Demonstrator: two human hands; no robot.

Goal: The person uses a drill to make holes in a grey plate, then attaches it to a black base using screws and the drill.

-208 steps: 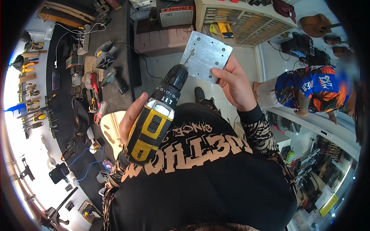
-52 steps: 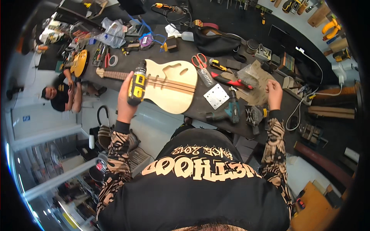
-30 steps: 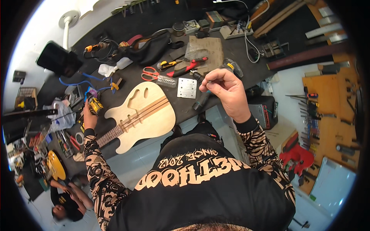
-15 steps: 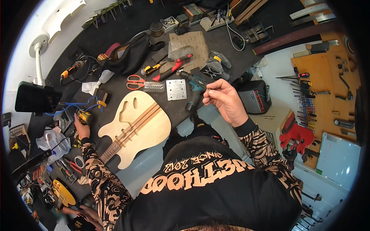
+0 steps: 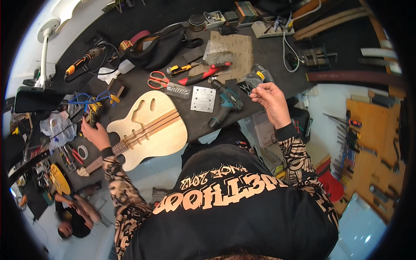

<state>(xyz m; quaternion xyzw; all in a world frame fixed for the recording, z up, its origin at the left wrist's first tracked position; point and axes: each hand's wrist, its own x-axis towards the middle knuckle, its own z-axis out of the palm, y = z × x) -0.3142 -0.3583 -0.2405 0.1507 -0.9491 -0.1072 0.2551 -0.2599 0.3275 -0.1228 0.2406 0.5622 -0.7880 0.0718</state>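
Two open trays (image 5: 264,34) hold small items, well beyond the right hand (image 5: 274,102)

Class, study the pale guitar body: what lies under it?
Beside the guitar body, dark workbench shows; past its lower edge, pale floor. It seems to overhang. Whatever lies directly beneath is covered and cannot be seen.

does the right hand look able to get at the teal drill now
Probably yes: the right hand is raised just right of the teal drill and nothing seems to stand between them, though its pinched fingers would likely have to open first.
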